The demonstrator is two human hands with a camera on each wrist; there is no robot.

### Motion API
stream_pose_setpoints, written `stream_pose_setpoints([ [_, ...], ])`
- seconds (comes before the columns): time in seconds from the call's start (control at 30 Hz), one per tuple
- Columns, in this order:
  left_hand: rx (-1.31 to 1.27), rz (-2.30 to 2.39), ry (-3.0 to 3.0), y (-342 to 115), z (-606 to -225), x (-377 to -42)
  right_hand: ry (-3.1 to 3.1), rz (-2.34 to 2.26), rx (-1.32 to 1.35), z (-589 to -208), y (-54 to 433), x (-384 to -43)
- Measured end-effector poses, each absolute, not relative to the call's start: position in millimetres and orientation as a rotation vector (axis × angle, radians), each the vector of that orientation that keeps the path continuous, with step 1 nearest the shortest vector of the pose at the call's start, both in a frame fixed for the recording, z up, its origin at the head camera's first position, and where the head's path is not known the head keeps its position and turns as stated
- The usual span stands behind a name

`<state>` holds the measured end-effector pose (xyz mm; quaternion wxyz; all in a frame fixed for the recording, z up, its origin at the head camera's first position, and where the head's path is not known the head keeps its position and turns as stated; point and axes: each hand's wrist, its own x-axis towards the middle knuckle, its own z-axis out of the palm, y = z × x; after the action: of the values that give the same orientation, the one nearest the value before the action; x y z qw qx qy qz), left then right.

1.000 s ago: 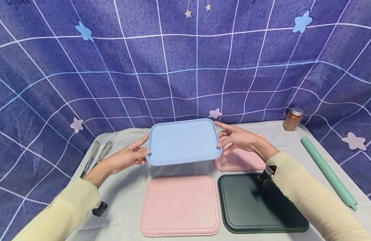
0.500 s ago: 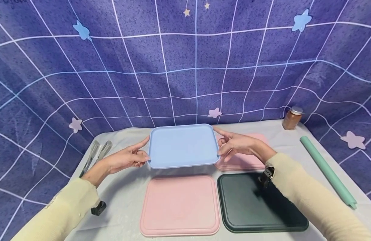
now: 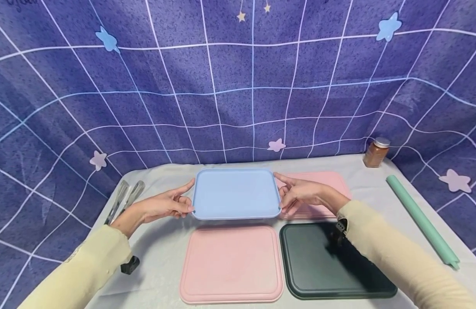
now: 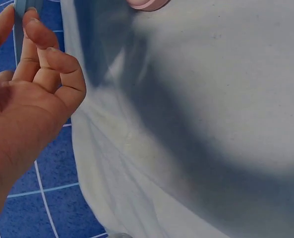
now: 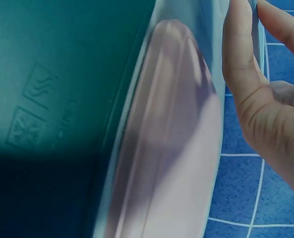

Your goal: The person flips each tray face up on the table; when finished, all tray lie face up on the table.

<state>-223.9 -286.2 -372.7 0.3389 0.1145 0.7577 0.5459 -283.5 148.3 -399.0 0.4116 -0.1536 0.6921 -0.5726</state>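
Observation:
Between both hands hangs a light blue rectangular tray (image 3: 236,193) with a low rim, held above the back of the table. My left hand (image 3: 166,204) pinches its left edge; in the left wrist view the thumb and fingers meet on a sliver of the blue rim (image 4: 19,29). At the other end my right hand (image 3: 303,195) grips the right edge, index finger along the far corner. A pink rectangular lid-like panel (image 3: 231,264) lies nearer, a dark green one (image 3: 336,259) beside it. Another pink panel (image 3: 331,189) lies behind the green one, partly covered by my right hand.
Metal tongs (image 3: 126,197) lie at the left edge, partly behind my left arm. A brown-filled jar (image 3: 376,152) with a silver lid stands at the back right. A green roll (image 3: 421,221) lies along the right side. Patterned blue cloth (image 3: 238,86) hangs behind the table.
Both hands have lowered the blue tray toward the table and levelled its tilt. More of the back pink panel shows now. The panels on the table have stayed put.

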Motion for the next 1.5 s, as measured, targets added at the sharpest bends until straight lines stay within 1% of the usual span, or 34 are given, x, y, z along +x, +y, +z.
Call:
stream_pose_setpoints([
  [0.27, 0.276, 1.398, 1.983, -289, -384, -225, 1.802, -1.394, -0.348, -408, 140, -284],
  [0.57, 0.197, 1.361, 2.024, -293, -398, -231, 1.826, -1.362, -0.239, -412, 129, -287],
  [1.07, 0.146, 1.324, 2.009, -300, -411, -233, 1.896, -1.268, -0.114, -404, 106, -288],
  [1.5, 0.139, 1.292, 2.047, -297, -416, -238, 2.009, -1.156, -0.118, -398, 94, -287],
])
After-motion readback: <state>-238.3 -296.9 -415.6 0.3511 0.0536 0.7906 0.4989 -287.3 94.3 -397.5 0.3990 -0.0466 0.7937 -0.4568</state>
